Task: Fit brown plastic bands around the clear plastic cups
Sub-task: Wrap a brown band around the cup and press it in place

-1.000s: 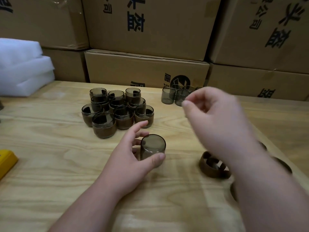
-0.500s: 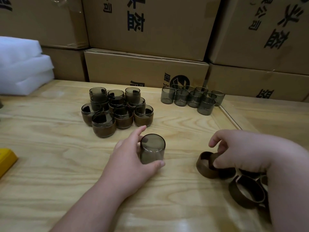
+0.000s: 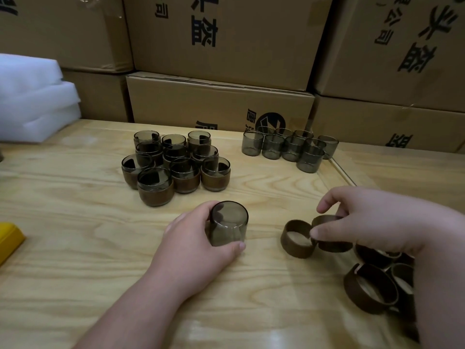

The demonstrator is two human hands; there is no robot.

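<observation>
My left hand (image 3: 191,245) grips a clear smoky cup (image 3: 228,224) that stands upside down on the wooden table (image 3: 75,248). To the right, my right hand (image 3: 372,220) pinches a brown band (image 3: 332,238) between thumb and fingers, just above the table. A second brown band (image 3: 297,239) lies touching it on the left. More loose bands (image 3: 370,288) lie in a pile under my right wrist. Several banded cups (image 3: 176,167) stand grouped at centre left. Several bare cups (image 3: 289,148) stand at the back.
Stacked cardboard boxes (image 3: 221,102) wall off the back of the table. White foam sheets (image 3: 32,102) sit at the far left. A yellow object (image 3: 8,238) pokes in at the left edge. A seam (image 3: 342,172) runs across the table at the right.
My right hand came down from over the bare cups to the band pile and took hold of one band. My left hand stayed on the upside-down cup.
</observation>
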